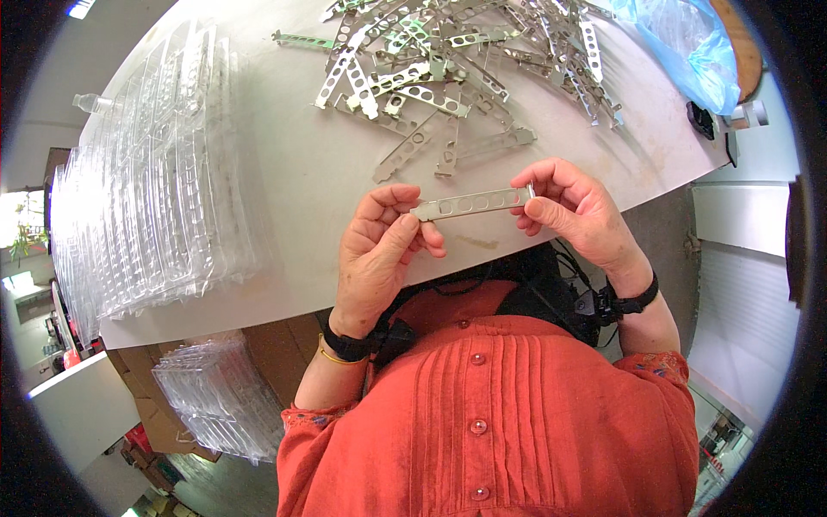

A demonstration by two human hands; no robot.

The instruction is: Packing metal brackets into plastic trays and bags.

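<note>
Between my two hands, just above the near edge of the table, a silvery metal slot bracket (479, 202) with a row of round holes is held almost level. My left hand (384, 231) pinches its narrow end between thumb and fingers. At the bent end, my right hand (572, 211) grips it with thumb and forefinger. Beyond my hands lies a loose heap of similar metal brackets (431, 96), piled at many angles; the nearest ones lie a short way from my fingers.
Stacked clear plastic trays (177, 172) cover the left of the white table (301, 250). More clear trays (222, 396) sit lower down in a cardboard box (276, 353). A blue plastic bag (685, 47) lies at the far right, near a small black object (700, 121).
</note>
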